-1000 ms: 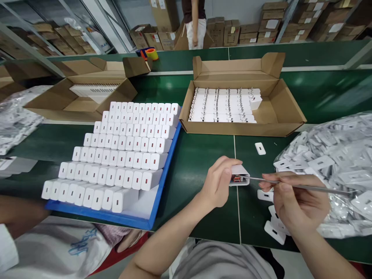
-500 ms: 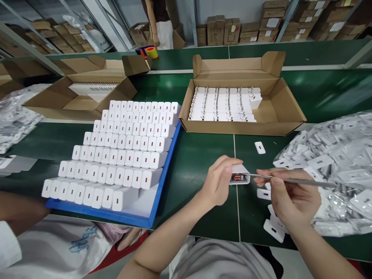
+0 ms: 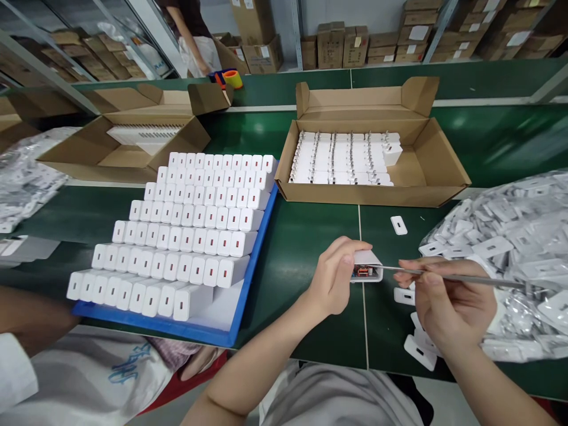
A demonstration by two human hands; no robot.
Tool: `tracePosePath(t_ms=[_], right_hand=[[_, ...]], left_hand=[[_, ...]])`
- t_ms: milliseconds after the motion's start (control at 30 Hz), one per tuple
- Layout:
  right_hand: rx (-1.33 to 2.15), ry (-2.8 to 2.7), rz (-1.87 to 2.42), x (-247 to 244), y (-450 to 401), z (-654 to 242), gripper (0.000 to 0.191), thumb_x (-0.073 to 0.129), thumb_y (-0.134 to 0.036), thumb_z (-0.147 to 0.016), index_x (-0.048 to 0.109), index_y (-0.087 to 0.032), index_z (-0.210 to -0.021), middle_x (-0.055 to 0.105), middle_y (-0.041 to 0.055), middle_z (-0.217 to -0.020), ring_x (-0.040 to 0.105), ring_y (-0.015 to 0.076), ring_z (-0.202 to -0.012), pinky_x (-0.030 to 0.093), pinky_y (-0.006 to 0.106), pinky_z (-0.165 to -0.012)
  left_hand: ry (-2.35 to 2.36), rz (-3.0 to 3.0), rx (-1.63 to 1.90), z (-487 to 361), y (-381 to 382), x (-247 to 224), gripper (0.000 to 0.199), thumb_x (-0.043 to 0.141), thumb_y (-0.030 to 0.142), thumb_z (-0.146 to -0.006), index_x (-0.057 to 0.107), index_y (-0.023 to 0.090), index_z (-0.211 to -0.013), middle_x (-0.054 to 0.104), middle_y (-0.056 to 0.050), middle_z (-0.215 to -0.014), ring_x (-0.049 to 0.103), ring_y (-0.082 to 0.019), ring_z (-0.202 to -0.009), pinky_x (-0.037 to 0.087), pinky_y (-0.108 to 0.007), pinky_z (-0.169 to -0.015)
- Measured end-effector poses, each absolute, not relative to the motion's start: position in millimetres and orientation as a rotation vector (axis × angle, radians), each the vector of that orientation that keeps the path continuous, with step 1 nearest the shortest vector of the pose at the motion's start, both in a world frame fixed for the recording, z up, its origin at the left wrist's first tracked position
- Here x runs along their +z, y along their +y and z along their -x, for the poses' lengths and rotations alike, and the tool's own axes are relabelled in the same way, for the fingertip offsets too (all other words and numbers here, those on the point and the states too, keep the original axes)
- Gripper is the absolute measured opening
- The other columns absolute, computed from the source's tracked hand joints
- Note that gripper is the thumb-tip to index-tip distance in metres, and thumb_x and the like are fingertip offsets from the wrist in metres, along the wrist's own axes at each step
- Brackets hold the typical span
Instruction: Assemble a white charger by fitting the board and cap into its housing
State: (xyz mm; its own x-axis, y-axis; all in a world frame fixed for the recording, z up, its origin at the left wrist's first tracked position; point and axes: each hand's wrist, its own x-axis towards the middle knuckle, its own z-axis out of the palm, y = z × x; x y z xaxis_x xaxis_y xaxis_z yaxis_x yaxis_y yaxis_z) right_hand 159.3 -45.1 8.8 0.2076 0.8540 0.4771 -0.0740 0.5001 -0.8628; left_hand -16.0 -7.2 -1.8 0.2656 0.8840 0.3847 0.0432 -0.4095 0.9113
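Fingers of the left hand (image 3: pixel 335 277) grip a boxy white plastic housing (image 3: pixel 366 258) at their three o'clock, the right hand (image 3: pixel 452 303) pinching a slim silvery metal rod (image 3: pixel 465 277) at its mouth, apparently probing, next needing steadiness.

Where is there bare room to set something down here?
Bare tabletop lies between the blue tray and the left hand, in front of the right cardboard box; another patch between that box and the left cardboard box. That box's right end has room too.

It's crowded around the right hand: loose slotted caps and a plastic bag.
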Motion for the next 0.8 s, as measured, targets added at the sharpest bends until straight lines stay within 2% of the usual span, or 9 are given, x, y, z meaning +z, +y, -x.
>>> tracePosePath(t_ms=[233,367,467,533,633,700,800], right_hand=[[0.660,-1.224,0.927,6,-44,-154,0.008,0.067,-0.015,-0.089,0.067,-0.018,-0.096,0.074,0.0069,-0.089,0.074,0.0226,-0.073,0.065,0.035,-0.061],[0.629,-1.185,0.882,9,-45,-155,0.012,0.065,-0.012,-0.089,0.068,-0.020,-0.097,0.073,0.0048,-0.088,0.073,0.0218,-0.072,0.063,0.033,-0.054],[0.442,-1.181,0.894,11,-42,-161,0.019,0.063,-0.011,-0.088,0.069,-0.024,-0.100,0.073,0.0044,-0.092,0.070,0.0215,-0.070,0.060,0.035,-0.052],[0.292,-1.382,0.999,6,-37,-166,0.024,0.063,-0.008,-0.087,0.069,-0.025,-0.103,0.072,0.0062,-0.102,0.071,0.0236,-0.080,0.062,0.040,-0.063],[0.180,-1.902,1.178,-11,-27,-173,0.031,0.056,-0.005,-0.087,0.067,-0.023,-0.109,0.066,0.0098,-0.120,0.066,0.0278,-0.105,0.060,0.046,-0.086],[0.191,-2.175,1.222,-23,-23,-175,0.036,0.048,-0.004,-0.086,0.065,-0.022,-0.112,0.061,0.0124,-0.127,0.062,0.0294,-0.114,0.058,0.048,-0.091],[0.270,-2.362,1.244,-31,-20,-175,0.043,0.041,0.000,-0.083,0.063,-0.019,-0.115,0.057,0.0141,-0.130,0.059,0.0304,-0.116,0.059,0.049,-0.090]], left_hand=[[0.857,-1.696,1.269,15,-6,-4,0.047,0.027,0.038,-0.103,0.065,0.011,-0.111,0.063,-0.012,-0.098,0.060,-0.020,-0.089,0.047,-0.033,-0.077],[0.865,-1.690,1.279,15,-5,-6,0.051,0.025,0.041,-0.103,0.066,0.012,-0.109,0.064,-0.012,-0.098,0.060,-0.021,-0.087,0.048,-0.034,-0.076],[0.899,-1.652,1.296,16,-4,-6,0.052,0.024,0.041,-0.103,0.067,0.012,-0.107,0.065,-0.011,-0.097,0.060,-0.021,-0.088,0.047,-0.034,-0.078],[0.918,-1.623,1.310,17,-3,-5,0.052,0.025,0.042,-0.103,0.068,0.013,-0.105,0.066,-0.011,-0.097,0.060,-0.021,-0.090,0.047,-0.034,-0.080],[0.932,-1.618,1.315,17,-3,-4,0.052,0.024,0.043,-0.102,0.068,0.014,-0.105,0.066,-0.011,-0.096,0.060,-0.022,-0.091,0.048,-0.035,-0.081],[0.907,-1.648,1.329,18,-3,-4,0.053,0.024,0.043,-0.102,0.067,0.013,-0.105,0.066,-0.011,-0.096,0.061,-0.022,-0.089,0.048,-0.035,-0.079],[0.826,-1.688,1.351,18,-4,-5,0.052,0.025,0.042,-0.102,0.066,0.012,-0.109,0.065,-0.012,-0.097,0.060,-0.021,-0.088,0.048,-0.035,-0.077]])
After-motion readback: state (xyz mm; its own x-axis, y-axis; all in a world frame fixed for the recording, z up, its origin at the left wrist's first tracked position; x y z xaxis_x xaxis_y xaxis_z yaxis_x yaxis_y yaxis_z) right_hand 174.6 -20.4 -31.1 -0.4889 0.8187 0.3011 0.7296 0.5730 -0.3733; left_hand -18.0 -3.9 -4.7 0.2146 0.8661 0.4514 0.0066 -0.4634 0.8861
